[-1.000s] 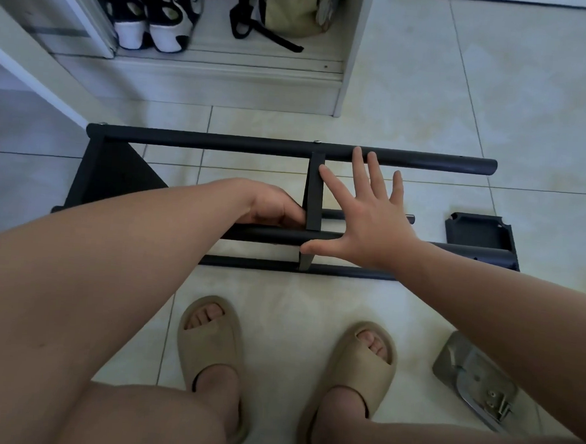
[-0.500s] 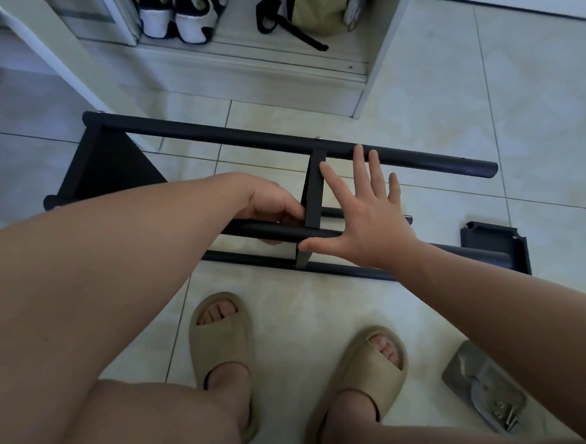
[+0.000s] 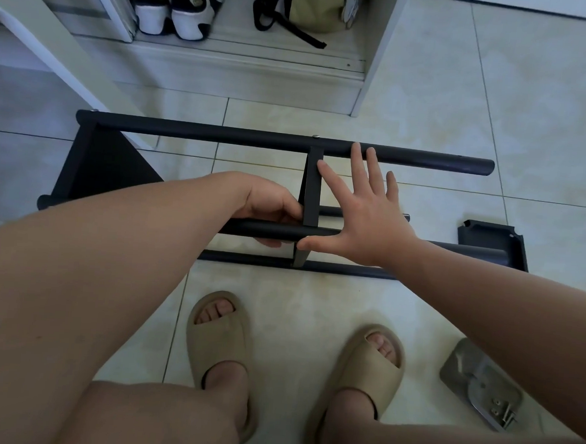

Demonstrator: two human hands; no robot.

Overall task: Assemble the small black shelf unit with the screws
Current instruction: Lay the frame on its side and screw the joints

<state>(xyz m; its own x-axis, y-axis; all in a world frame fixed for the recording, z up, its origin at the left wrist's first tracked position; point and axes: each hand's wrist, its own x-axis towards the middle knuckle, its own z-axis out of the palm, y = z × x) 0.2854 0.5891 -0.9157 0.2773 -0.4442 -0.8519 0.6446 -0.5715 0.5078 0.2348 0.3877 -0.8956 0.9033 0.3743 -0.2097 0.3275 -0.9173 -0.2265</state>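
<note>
The black shelf unit (image 3: 221, 135) lies on the tiled floor (image 3: 430, 93) ahead of our feet, tubes running left to right. Our left hand (image 3: 272, 203) curls round the near tube (image 3: 267, 230) just left of the middle panel (image 3: 312, 195); our right hand (image 3: 364, 216) is spread flat, thumb touching that tube. Screws (image 3: 501, 411) lie in a metal tray (image 3: 464, 366) at right.

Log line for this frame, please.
left hand grips near tube | right hand open beside centre brace | black panel on floor | screws in metal tray
</note>
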